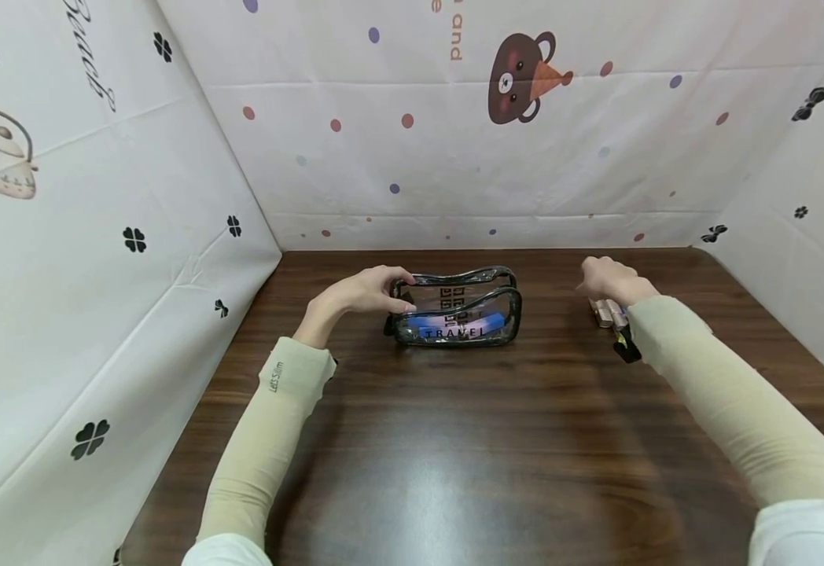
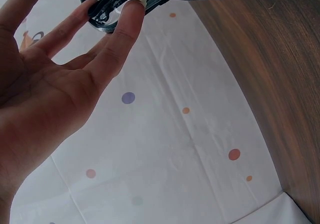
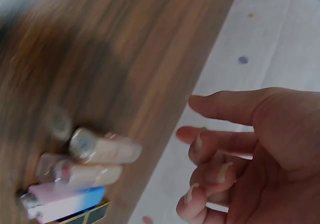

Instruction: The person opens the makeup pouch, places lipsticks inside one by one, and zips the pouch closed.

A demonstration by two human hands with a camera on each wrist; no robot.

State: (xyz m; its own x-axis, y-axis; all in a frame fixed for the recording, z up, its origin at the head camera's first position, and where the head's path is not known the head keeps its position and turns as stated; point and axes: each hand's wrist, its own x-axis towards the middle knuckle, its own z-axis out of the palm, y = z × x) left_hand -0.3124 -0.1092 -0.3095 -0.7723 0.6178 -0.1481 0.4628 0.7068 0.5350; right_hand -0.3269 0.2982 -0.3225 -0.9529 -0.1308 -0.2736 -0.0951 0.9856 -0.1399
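A clear travel pouch (image 1: pixel 516 314) with black trim and "TRAVEL" lettering stands on the table, its top opened. My left hand (image 1: pixel 362 291) pinches its left end, fingers at the back rim and thumb at the front one. Through the clear front shows a blue and pink item (image 1: pixel 454 324). In the left wrist view the fingertips rest against the pouch's black edging (image 2: pixel 107 7). My right hand (image 1: pixel 613 279) hovers beyond a row of small cosmetic tubes (image 1: pixel 601 313), its fingers loosely bent and holding nothing. Two pale tubes (image 3: pixel 107 149) lie beside a pink-and-blue one (image 3: pixel 70 201).
A dark, gold-edged item (image 3: pixel 90 215) lies at the end of the row of tubes. Near the right forearm is a black and yellow item (image 1: pixel 626 346), partly covered by the sleeve. White printed cloth walls (image 1: pixel 355 157) border the brown wooden table (image 1: pixel 419 440) at the back and both sides.
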